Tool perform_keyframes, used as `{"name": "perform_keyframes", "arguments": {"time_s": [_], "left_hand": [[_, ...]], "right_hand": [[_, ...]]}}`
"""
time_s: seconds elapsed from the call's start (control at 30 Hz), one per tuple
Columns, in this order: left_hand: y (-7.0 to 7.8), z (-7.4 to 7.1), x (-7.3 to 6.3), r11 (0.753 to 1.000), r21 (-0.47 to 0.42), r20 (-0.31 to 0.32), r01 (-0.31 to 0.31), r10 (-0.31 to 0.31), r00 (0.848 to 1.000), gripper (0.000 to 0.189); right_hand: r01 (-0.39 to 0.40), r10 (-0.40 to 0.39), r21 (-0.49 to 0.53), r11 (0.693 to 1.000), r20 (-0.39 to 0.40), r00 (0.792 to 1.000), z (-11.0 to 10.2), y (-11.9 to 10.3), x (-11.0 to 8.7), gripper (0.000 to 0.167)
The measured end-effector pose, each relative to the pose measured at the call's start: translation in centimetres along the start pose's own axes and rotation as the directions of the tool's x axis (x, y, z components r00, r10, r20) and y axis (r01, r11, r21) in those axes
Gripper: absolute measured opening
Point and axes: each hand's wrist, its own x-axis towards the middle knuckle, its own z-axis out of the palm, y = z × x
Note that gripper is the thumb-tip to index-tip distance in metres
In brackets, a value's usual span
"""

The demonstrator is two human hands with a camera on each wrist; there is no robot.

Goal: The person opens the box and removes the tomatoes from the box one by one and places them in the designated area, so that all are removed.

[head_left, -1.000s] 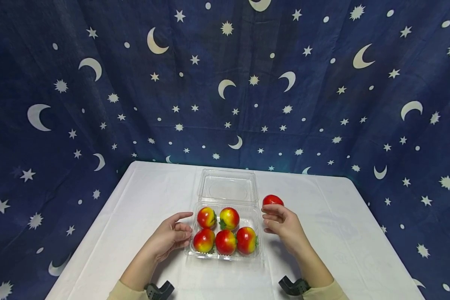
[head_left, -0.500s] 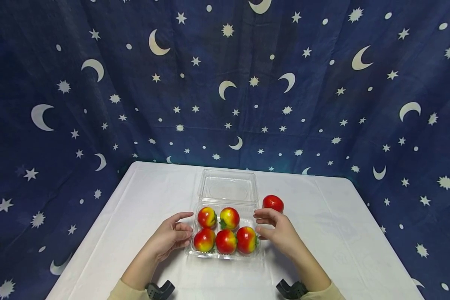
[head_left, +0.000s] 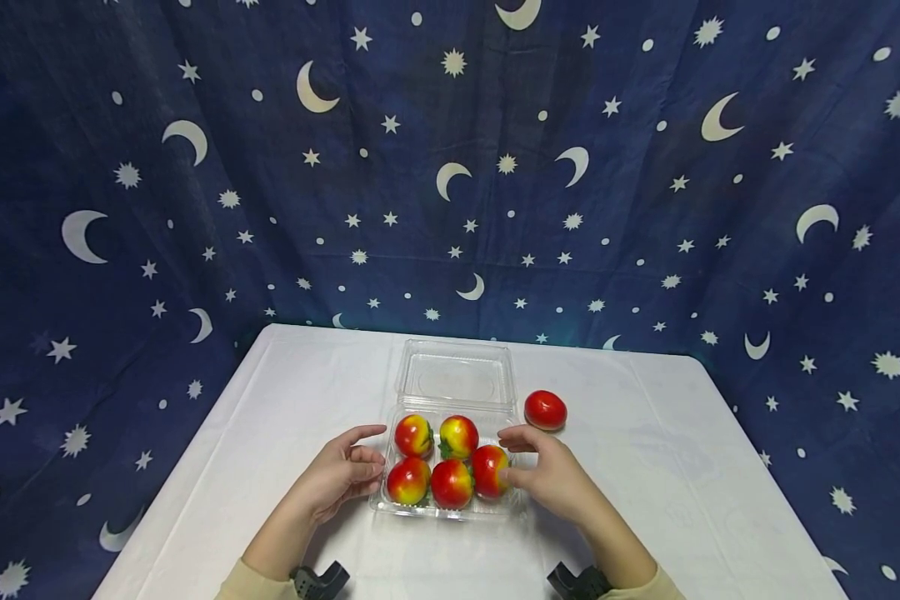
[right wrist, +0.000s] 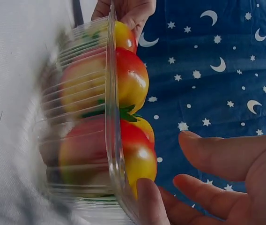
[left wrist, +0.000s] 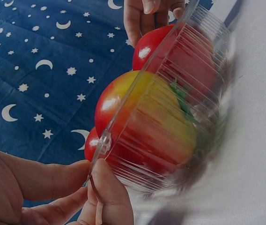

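An open clear plastic clamshell container (head_left: 450, 514) holds several glossy red-and-yellow fruits with green leafy tops. My left hand (head_left: 337, 475) is at its left side. In the left wrist view, thumb and fingers pinch the container's rim (left wrist: 137, 79) from both sides. My right hand (head_left: 551, 475) reaches over the right edge with fingers spread, its thumb overlapping the front right fruit (head_left: 489, 468). The right wrist view shows a fingertip (right wrist: 149, 190) right at that fruit and the rim, with the thumb apart from it.
A red fruit (head_left: 546, 410) lies on the white table (head_left: 630, 467), right of the container and behind my right hand. The container's lid (head_left: 456, 373) lies folded back toward the far edge. A dark blue curtain (head_left: 450, 208) with moons and stars surrounds the table.
My right hand has moved left, away from the loose red fruit and over the container's right edge. The front right fruit has shifted slightly left and back. My left hand stays in place.
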Motion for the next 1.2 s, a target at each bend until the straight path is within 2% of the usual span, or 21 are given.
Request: {"name": "perform_keyframes", "arguments": {"time_s": [0.33, 0.7, 1.2], "left_hand": [[0.0, 0.0, 0.0, 1.0, -0.004, 0.001, 0.006, -0.006, 1.0, 0.072], [0.0, -0.1, -0.1, 1.0, -0.018, 0.011, 0.002, -0.002, 1.0, 0.074], [0.1, -0.1, -0.1, 1.0, -0.019, 0.016, 0.003, -0.002, 1.0, 0.074]], "right_hand": [[-0.034, 0.035, -0.102, 0.994, 0.005, 0.999, 0.6, -0.6, 0.1, 0.054], [-0.019, 0.026, -0.149, 0.989, 0.046, 0.999, 1.2, -1.1, 0.7, 0.055], [0.034, -0.016, -0.276, 0.961, 0.07, 0.997, 2.1, -1.3, 0.8, 0.057]]}}
